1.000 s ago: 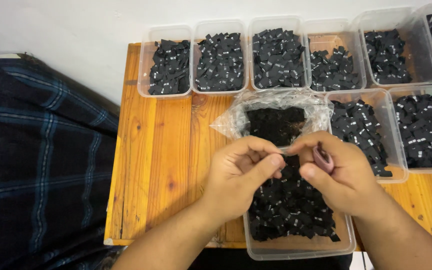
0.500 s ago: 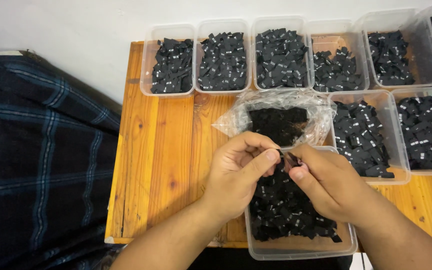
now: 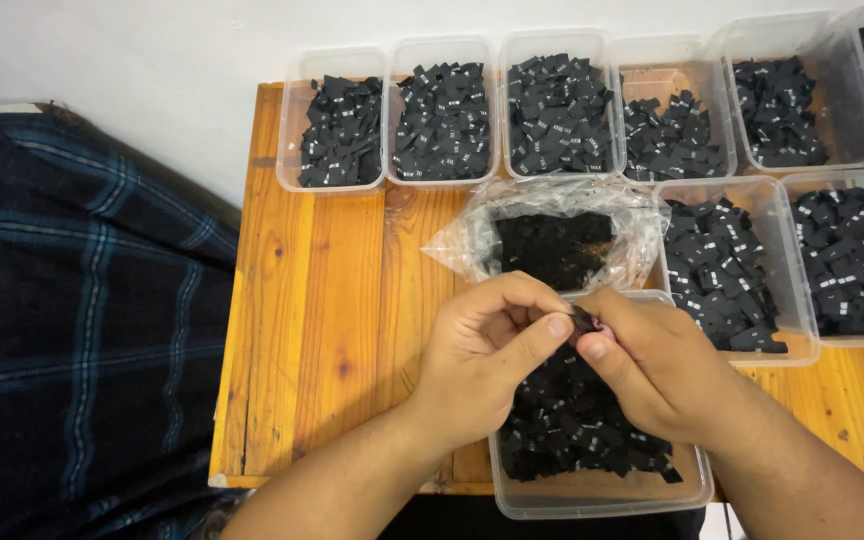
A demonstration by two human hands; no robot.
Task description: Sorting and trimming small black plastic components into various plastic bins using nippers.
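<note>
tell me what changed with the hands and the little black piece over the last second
The right hand closed in toward the left hand; its fingers, apart a second ago, now meet the left thumb on the small black piece. Both hands sit slightly lower over the near tub. The bag and other tubs have not moved.

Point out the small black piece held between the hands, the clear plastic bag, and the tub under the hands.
small black piece [image 3: 582,322], head view, its visible top edge.
clear plastic bag [image 3: 462,248], head view, left crinkled side.
tub [image 3: 602,500], head view, near rim.
</note>
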